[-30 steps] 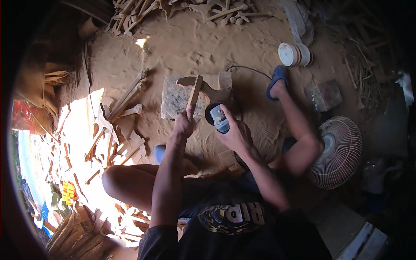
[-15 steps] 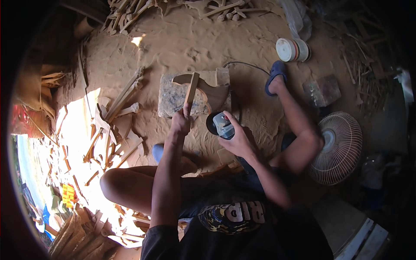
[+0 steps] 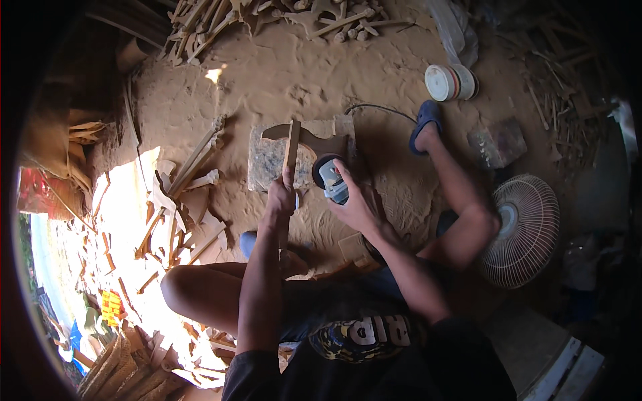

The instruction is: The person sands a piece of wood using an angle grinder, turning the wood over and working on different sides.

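Observation:
In my left hand (image 3: 281, 196), fingers wrapped round its lower end, is an axe-shaped wooden piece (image 3: 291, 148). Its pale straight handle stands out toward the far side, and a dark curved head crosses it near the top. A squat block (image 3: 262, 167) with a stained, pale top lies beneath the piece. My right hand (image 3: 358, 208) grips an angle grinder (image 3: 334, 186) by its body. The grinder's round dark disc (image 3: 318, 167) is close to the head's lower edge, right of the handle; whether they touch I cannot tell.
A power cord (image 3: 381, 105) runs across the sandy floor by my right sandal (image 3: 426, 123). Cut wood pieces (image 3: 194, 167) are heaped on the left, with more wood (image 3: 321, 20) at the back. At right stand a fan (image 3: 525, 230) and a tipped white bucket (image 3: 441, 83).
The grinder in my right hand has moved away from my body and slightly left, bringing its disc nearer the wooden piece. The piece has shifted slightly left, still in my left hand.

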A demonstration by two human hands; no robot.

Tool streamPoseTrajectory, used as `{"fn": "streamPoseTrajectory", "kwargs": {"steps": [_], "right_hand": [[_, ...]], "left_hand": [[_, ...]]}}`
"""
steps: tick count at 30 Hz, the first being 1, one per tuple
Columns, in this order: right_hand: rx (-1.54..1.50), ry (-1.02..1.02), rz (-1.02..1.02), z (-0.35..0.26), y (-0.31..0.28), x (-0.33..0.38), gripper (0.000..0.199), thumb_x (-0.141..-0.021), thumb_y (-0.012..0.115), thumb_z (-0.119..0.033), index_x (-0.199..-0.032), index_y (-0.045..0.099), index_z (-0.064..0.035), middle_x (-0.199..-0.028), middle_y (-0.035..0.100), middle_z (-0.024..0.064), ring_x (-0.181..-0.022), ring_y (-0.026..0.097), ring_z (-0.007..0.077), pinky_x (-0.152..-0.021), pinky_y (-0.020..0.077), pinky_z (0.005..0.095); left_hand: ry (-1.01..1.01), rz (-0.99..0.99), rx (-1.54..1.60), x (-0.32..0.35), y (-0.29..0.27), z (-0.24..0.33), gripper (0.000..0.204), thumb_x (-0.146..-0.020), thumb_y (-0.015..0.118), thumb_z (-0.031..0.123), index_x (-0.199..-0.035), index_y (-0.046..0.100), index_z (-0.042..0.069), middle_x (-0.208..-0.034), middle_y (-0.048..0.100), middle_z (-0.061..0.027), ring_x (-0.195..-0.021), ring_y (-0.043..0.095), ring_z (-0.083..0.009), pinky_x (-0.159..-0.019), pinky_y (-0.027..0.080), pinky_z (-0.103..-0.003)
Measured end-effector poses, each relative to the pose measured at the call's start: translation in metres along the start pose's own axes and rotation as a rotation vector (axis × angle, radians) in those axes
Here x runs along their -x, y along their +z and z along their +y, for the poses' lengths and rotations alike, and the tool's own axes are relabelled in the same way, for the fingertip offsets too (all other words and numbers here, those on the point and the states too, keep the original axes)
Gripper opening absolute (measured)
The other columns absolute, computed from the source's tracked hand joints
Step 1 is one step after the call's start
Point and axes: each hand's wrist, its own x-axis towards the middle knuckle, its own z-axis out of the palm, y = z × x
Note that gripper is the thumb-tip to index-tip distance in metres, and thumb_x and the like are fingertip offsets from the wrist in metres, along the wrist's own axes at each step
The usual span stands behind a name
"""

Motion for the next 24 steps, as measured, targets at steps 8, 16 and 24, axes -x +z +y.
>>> {"fn": "streamPoseTrajectory", "kwargs": {"steps": [8,16,24], "right_hand": [[0.022,0.095,-0.05,-0.008,0.013,0.01,0.092,-0.085,0.084,-0.018,-0.167,0.041,-0.018,-0.14,0.07,0.0242,-0.118,0.072,0.0478,-0.1,0.0592,0.0499],[-0.354,0.094,-0.103,0.026,0.013,0.036,0.094,-0.083,0.083,-0.005,-0.166,0.039,-0.0032,-0.151,0.061,0.0242,-0.138,0.062,0.03,-0.116,0.0484,0.0395],[-0.328,0.001,0.15,0.024,-0.012,0.008,0.094,-0.086,0.081,-0.002,-0.168,0.035,-0.0053,-0.156,0.057,0.026,-0.148,0.056,0.0334,-0.122,0.0436,0.0419]], "left_hand": [[0.068,0.002,0.001,0.013,-0.011,0.005,0.077,-0.116,0.04,0.062,-0.132,0.071,-0.007,-0.073,0.066,-0.0099,-0.062,0.063,-0.0165,-0.055,0.049,-0.037],[0.044,0.015,0.02,0.006,0.002,0.005,0.076,-0.116,0.039,0.062,-0.123,0.072,-0.006,-0.066,0.062,-0.0089,-0.056,0.06,-0.0175,-0.052,0.048,-0.039],[0.046,0.007,0.008,0.004,-0.001,-0.002,0.077,-0.115,0.035,0.066,-0.105,0.068,-0.002,-0.061,0.055,-0.0044,-0.05,0.054,-0.0151,-0.046,0.043,-0.037]]}}
